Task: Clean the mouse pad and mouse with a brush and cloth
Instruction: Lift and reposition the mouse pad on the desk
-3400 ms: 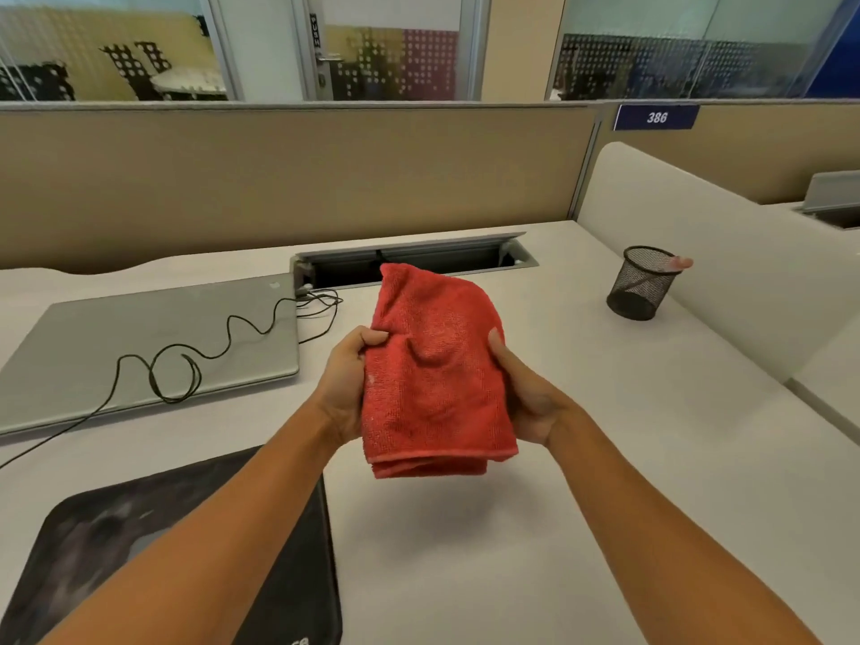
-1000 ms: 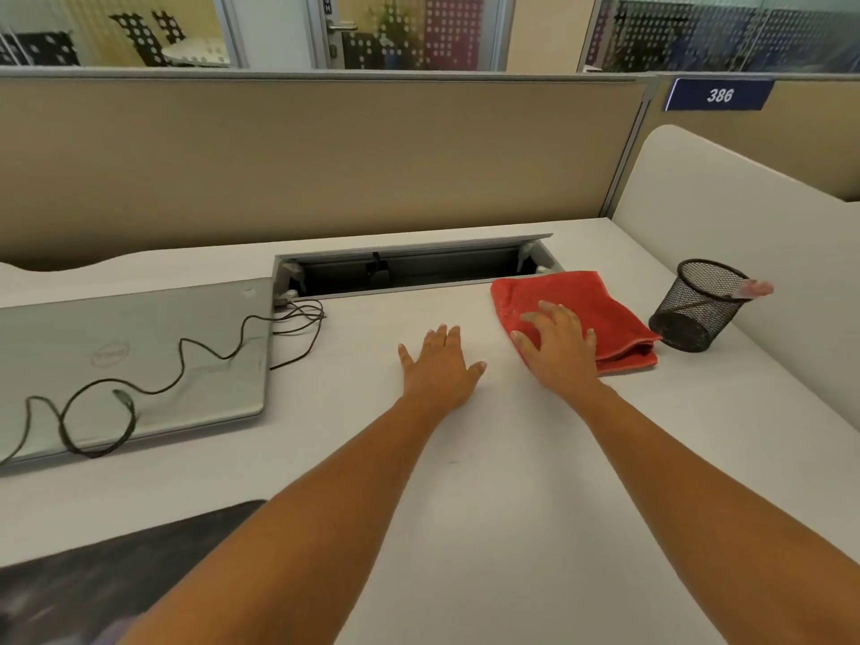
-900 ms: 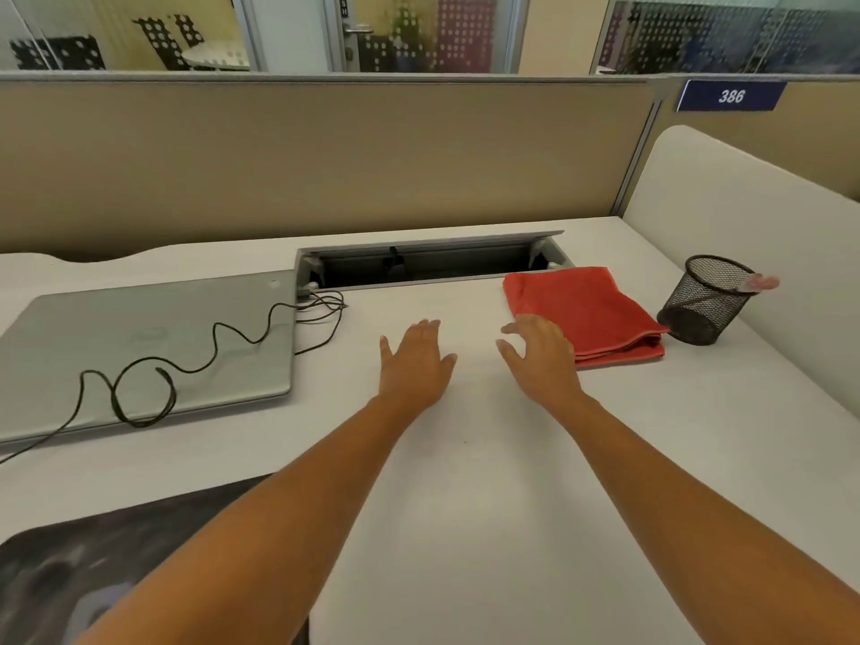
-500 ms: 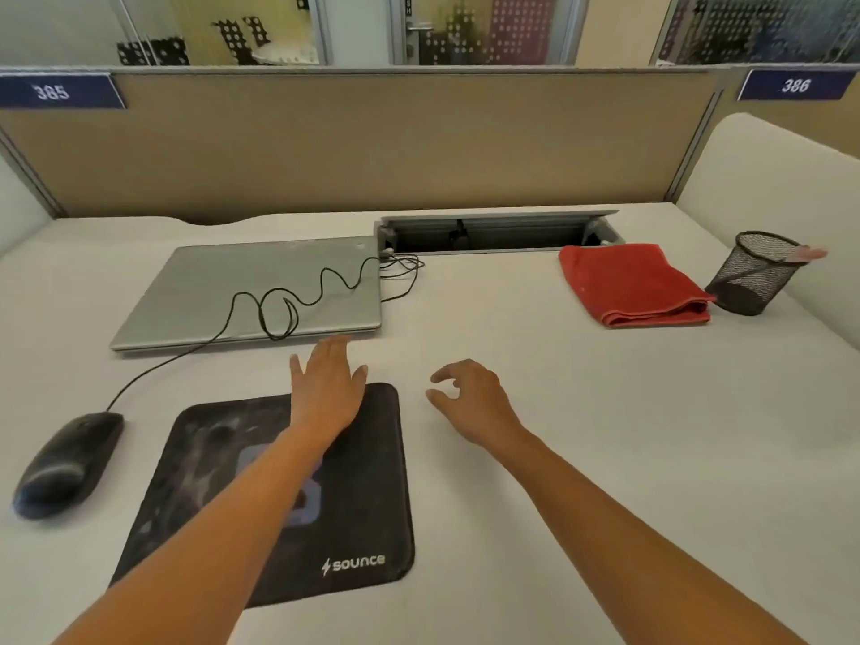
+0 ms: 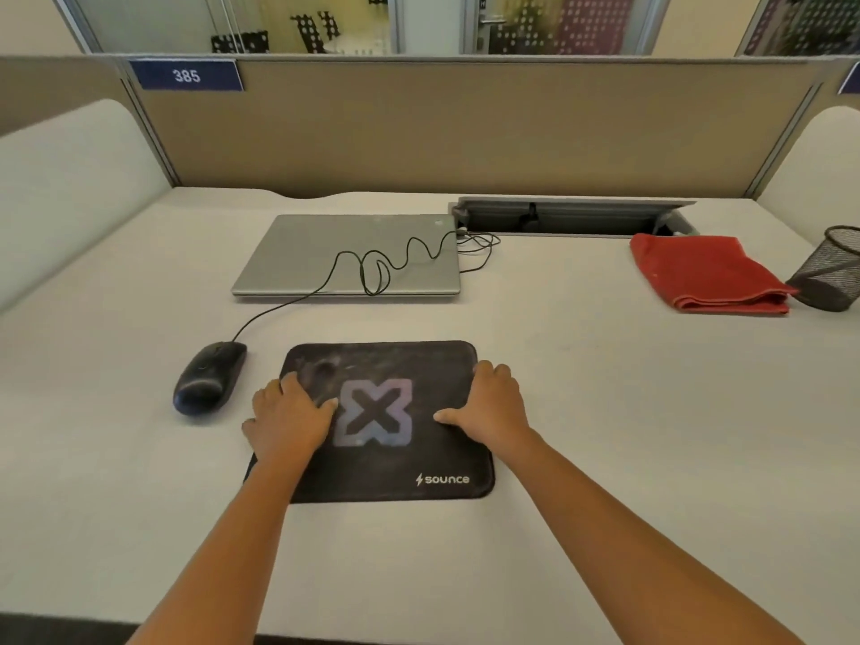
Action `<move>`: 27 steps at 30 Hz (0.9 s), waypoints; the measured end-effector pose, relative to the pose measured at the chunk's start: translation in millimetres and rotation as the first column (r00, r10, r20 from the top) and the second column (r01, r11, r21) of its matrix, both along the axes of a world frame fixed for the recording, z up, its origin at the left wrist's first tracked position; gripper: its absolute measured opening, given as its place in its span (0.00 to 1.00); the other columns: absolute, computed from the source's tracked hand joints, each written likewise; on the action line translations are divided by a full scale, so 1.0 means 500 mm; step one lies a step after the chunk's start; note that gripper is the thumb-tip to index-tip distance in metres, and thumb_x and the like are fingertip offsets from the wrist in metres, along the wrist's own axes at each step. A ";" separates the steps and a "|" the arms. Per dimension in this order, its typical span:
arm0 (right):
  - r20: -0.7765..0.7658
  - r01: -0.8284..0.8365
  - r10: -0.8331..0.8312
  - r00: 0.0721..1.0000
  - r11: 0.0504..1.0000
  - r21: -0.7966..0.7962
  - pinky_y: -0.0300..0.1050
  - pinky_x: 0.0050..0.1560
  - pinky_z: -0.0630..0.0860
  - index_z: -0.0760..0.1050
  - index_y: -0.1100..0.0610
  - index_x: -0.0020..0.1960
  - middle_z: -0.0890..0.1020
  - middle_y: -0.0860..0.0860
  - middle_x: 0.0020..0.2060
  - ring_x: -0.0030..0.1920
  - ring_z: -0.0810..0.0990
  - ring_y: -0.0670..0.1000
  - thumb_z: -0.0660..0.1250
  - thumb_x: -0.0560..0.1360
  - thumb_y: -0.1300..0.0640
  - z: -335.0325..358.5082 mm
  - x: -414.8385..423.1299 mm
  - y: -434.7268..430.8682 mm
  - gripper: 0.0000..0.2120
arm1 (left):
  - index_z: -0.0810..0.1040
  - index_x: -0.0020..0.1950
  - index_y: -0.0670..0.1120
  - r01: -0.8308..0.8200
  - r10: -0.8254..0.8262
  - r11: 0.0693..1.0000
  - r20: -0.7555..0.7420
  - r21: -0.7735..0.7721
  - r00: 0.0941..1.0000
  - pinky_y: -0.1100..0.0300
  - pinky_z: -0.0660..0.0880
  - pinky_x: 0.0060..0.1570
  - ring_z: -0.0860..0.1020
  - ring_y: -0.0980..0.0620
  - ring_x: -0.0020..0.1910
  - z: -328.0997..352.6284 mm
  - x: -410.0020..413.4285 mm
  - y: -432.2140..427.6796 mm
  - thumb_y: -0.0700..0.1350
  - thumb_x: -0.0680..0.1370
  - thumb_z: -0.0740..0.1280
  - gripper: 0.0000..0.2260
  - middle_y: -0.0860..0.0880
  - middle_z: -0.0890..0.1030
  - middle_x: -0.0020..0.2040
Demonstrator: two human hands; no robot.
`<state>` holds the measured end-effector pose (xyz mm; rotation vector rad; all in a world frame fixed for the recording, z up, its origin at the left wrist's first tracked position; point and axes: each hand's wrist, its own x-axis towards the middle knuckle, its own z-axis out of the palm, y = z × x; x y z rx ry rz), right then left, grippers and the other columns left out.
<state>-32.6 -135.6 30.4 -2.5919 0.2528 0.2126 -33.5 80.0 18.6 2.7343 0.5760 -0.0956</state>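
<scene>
Head view: the mouse pad (image 5: 377, 412) is gripped at both side edges, fingers of left hand (image 5: 288, 416) and right hand (image 5: 493, 402) curled over them. Even handling is advised, clear of the mouse (image 5: 209, 377) just left of it.

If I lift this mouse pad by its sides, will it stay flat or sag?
Probably sags: the mouse pad looks thin, lying flush on the desk. Likely light too. With left hand and right hand gripping opposite edges, its middle may droop.

desk: plain white top (image 5: 605, 435), fills most of what I see
partition: tan panel (image 5: 465, 132) behind, tag (image 5: 186, 75) reads 385
sides: pale dividers (image 5: 70, 179)
windows: dotted glass (image 5: 558, 25) above
</scene>
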 end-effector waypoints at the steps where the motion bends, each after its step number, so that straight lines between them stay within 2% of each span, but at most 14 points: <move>1: -0.013 0.017 -0.017 1.000 1.000 -0.001 0.45 0.60 0.71 0.61 0.58 0.68 0.68 0.57 0.64 0.64 0.70 0.55 0.74 0.66 0.44 0.002 0.001 0.002 0.38 | 0.58 0.72 0.44 -0.020 0.020 1.000 -0.001 0.001 1.000 0.42 0.63 0.65 0.62 0.40 0.69 0.002 -0.001 0.005 0.59 0.74 0.65 0.33 0.41 0.64 0.71; 6: -0.097 0.055 -0.055 0.994 0.998 -0.011 0.47 0.63 0.69 0.59 0.59 0.68 0.67 0.57 0.66 0.66 0.69 0.56 0.74 0.66 0.44 0.010 0.012 0.004 0.40 | 0.61 0.69 0.44 -0.062 0.062 0.997 -0.006 -0.043 0.998 0.44 0.66 0.61 0.65 0.39 0.66 0.013 0.006 0.015 0.60 0.69 0.70 0.36 0.39 0.66 0.67; 10: -0.130 0.101 -0.091 0.987 0.992 0.072 0.45 0.58 0.71 0.61 0.60 0.66 0.71 0.57 0.64 0.63 0.72 0.57 0.75 0.66 0.47 0.007 0.016 0.004 0.37 | 0.65 0.67 0.42 -0.130 0.128 0.980 -0.022 -0.150 0.992 0.43 0.70 0.60 0.70 0.38 0.62 0.022 0.013 0.031 0.57 0.68 0.73 0.34 0.38 0.70 0.64; 13: -0.090 0.093 -0.087 0.992 0.993 0.069 0.44 0.54 0.73 0.62 0.59 0.65 0.73 0.56 0.62 0.60 0.75 0.56 0.74 0.67 0.48 0.003 0.013 0.012 0.34 | 0.67 0.66 0.40 -0.171 0.195 0.945 0.059 -0.279 0.979 0.46 0.72 0.56 0.74 0.38 0.59 0.029 0.016 0.035 0.46 0.70 0.74 0.29 0.37 0.74 0.61; 15: -0.040 0.057 -0.054 0.998 0.996 0.076 0.45 0.55 0.74 0.64 0.58 0.65 0.74 0.56 0.62 0.59 0.76 0.56 0.73 0.68 0.49 0.000 0.012 0.014 0.31 | 0.70 0.65 0.39 -0.160 0.199 0.935 0.096 -0.317 0.975 0.48 0.73 0.55 0.76 0.40 0.54 0.034 0.016 0.030 0.42 0.72 0.71 0.23 0.38 0.77 0.57; 18: 0.031 0.034 -0.039 0.999 0.990 0.137 0.47 0.59 0.73 0.65 0.58 0.66 0.74 0.55 0.64 0.61 0.75 0.57 0.70 0.72 0.51 0.005 0.015 0.001 0.27 | 0.76 0.58 0.38 -0.110 0.164 0.938 0.140 -0.328 0.977 0.51 0.74 0.50 0.75 0.45 0.42 0.049 0.024 0.026 0.41 0.75 0.68 0.14 0.41 0.77 0.44; 22: 0.113 0.063 -0.094 0.989 0.966 0.252 0.45 0.54 0.73 0.70 0.59 0.63 0.77 0.56 0.59 0.57 0.77 0.56 0.69 0.73 0.54 0.035 0.034 -0.063 0.21 | 0.78 0.58 0.39 -0.038 0.136 0.894 0.187 -0.447 0.973 0.55 0.73 0.44 0.76 0.48 0.39 0.082 0.046 -0.001 0.41 0.74 0.68 0.13 0.42 0.79 0.45; 25: 0.182 0.125 -0.176 0.967 0.957 0.261 0.46 0.52 0.73 0.73 0.60 0.60 0.80 0.57 0.55 0.54 0.78 0.57 0.70 0.72 0.56 0.061 0.059 -0.146 0.18 | 0.78 0.57 0.39 0.041 0.094 0.810 0.199 -0.584 0.975 0.48 0.75 0.55 0.77 0.45 0.46 0.099 0.077 -0.063 0.41 0.73 0.70 0.13 0.42 0.80 0.49; 27: 0.204 0.194 -0.252 0.946 0.944 0.268 0.49 0.55 0.73 0.74 0.61 0.59 0.80 0.58 0.54 0.53 0.78 0.58 0.70 0.72 0.57 0.074 0.077 -0.213 0.18 | 0.77 0.58 0.39 0.102 0.068 0.743 0.226 -0.662 0.972 0.46 0.75 0.58 0.78 0.45 0.49 0.103 0.099 -0.122 0.39 0.72 0.70 0.15 0.42 0.81 0.52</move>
